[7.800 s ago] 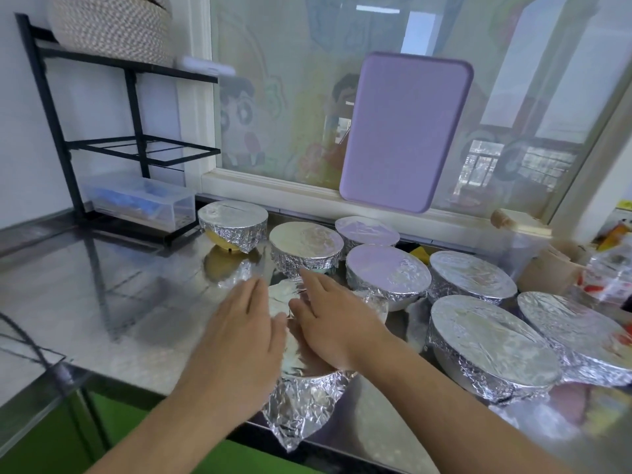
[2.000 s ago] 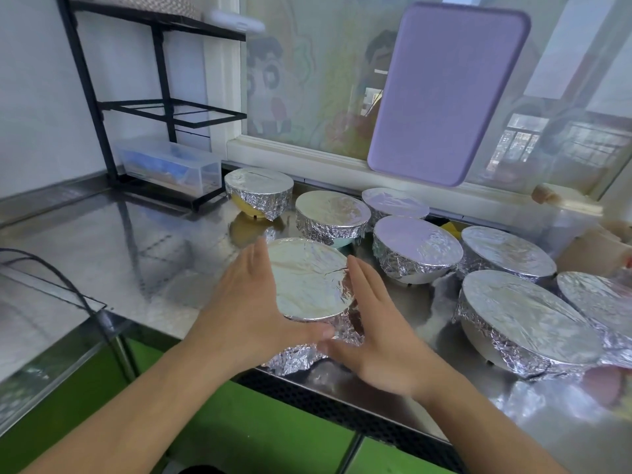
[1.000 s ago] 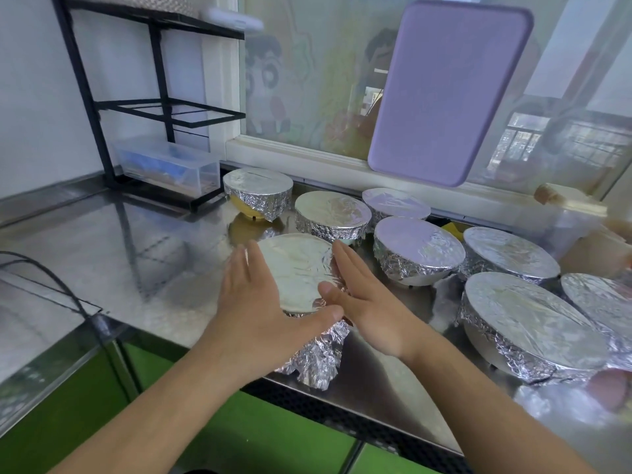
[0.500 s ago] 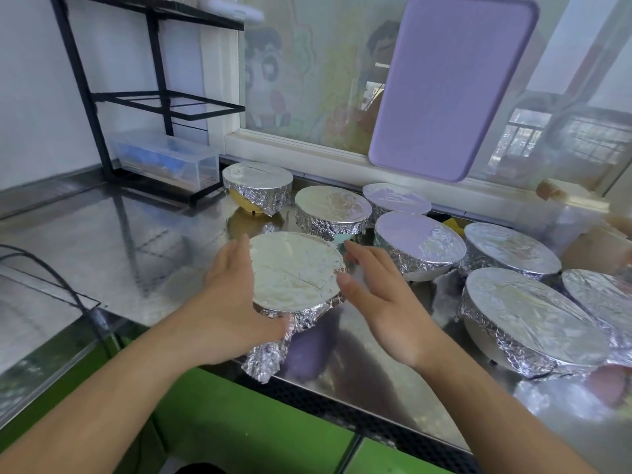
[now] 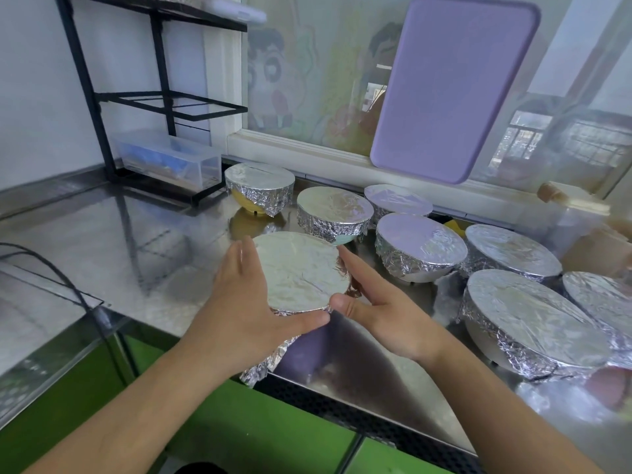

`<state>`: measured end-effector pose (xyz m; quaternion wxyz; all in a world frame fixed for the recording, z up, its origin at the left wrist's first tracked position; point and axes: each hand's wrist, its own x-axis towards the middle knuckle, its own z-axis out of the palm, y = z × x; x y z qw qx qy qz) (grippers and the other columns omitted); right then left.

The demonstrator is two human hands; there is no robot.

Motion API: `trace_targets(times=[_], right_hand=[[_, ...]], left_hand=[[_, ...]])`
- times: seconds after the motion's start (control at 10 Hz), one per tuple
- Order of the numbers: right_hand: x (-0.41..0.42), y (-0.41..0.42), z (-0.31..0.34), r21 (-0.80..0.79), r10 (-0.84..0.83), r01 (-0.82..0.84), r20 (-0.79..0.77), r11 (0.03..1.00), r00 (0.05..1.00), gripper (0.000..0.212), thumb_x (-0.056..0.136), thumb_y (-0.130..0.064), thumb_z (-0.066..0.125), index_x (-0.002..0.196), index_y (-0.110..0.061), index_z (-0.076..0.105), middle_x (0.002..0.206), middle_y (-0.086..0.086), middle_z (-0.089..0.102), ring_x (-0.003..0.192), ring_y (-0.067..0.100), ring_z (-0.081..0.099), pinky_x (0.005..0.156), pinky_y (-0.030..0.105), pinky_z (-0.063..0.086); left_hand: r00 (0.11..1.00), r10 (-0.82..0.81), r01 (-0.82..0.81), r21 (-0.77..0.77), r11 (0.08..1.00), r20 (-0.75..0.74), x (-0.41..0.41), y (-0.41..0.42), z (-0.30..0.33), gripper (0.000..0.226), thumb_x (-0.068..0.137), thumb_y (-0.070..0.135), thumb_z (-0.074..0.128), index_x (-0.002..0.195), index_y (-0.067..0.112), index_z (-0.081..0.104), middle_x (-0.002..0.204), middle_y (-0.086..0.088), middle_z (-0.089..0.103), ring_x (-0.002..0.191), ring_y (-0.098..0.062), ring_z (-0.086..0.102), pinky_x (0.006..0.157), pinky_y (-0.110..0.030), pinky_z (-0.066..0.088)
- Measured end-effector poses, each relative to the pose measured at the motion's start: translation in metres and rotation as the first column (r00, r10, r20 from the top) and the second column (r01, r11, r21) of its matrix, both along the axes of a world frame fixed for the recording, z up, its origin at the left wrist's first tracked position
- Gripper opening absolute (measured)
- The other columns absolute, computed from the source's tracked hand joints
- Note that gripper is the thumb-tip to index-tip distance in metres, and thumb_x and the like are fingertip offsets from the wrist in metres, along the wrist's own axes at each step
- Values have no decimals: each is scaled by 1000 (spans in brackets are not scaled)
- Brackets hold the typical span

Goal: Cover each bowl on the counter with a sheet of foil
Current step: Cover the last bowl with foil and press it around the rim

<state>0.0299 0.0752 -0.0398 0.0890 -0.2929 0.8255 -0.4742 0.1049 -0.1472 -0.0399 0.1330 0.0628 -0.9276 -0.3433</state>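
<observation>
The foil-covered bowl (image 5: pixel 301 271) sits between my two hands near the front edge of the steel counter (image 5: pixel 136 254), its flat foil top facing up and a loose, crumpled tail of foil (image 5: pixel 265 362) hanging down toward the counter's lip. My left hand (image 5: pixel 246 302) lies against the bowl's left side, fingers straight and together pointing away from me, the thumb stretched out under the near rim. My right hand (image 5: pixel 379 302) flanks the right side, index finger extended along the far right rim, the thumb reaching in toward my left thumb so the two nearly meet just below the near edge. Both hands are spread and relaxed rather than curled; they cradle the bowl's sides. I cannot tell whether the bowl rests on the counter or is lifted a little.

Behind it stand more foil-wrapped bowls: one with a yellow base (image 5: pixel 260 189) at the back left, one just beyond my fingertips (image 5: pixel 333 212), and others to the right (image 5: pixel 420 246). A largest one (image 5: pixel 533 323) sits well to my right. A purple board (image 5: pixel 451 87) leans against the window, and a clear plastic box (image 5: pixel 167 159) sits under a black rack (image 5: pixel 154 100).
</observation>
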Motion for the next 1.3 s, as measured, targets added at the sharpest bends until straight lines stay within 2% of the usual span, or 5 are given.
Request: trace_targets(times=[0.3,0.5,0.7,1.0,1.3], right_hand=[[5,2,4,49,12,-7,-95,999,995,71,96,-12,75,129,-62,37,120,-60,51,121,-30,45,98,-3,32],[2,-4,10,42,-10,15,-116,999,993,88,82,-45,89,141,-73,30,149,-46,39,145,-15,34,118,23,32],[12,-11,15,52,-17,23,-111,998,994,70,91,-11,82,118,-57,36,104,-67,46,107,-37,46,88,-6,33],[-2,-9,11,-158,-70,81,76,984,995,85,90,-61,66,164,-40,29,165,-30,31,151,-11,25,130,37,23],[1,-8,-2,-176,44,-19,141,984,989,74,102,-37,65,164,-37,24,159,-37,35,147,-16,27,128,29,27]], left_hand=[[996,5,1,62,998,-94,0,-2,-5,155,47,82,86,166,28,3,163,10,18,148,-14,28,118,-39,37],[997,-47,51,62,997,-68,-1,-11,-2,159,49,74,93,167,27,-1,167,12,14,151,-11,25,120,-34,31],[994,-83,88,75,993,-65,-6,-19,-1,157,48,73,95,166,31,0,165,16,17,149,-7,27,119,-34,33],[986,-161,155,123,980,44,-8,-31,5,161,50,63,99,167,33,-7,167,22,6,149,-2,23,123,-30,27],[999,7,-4,89,996,-35,-7,-4,3,155,38,97,70,164,25,14,165,11,18,152,-16,25,121,-46,36]])
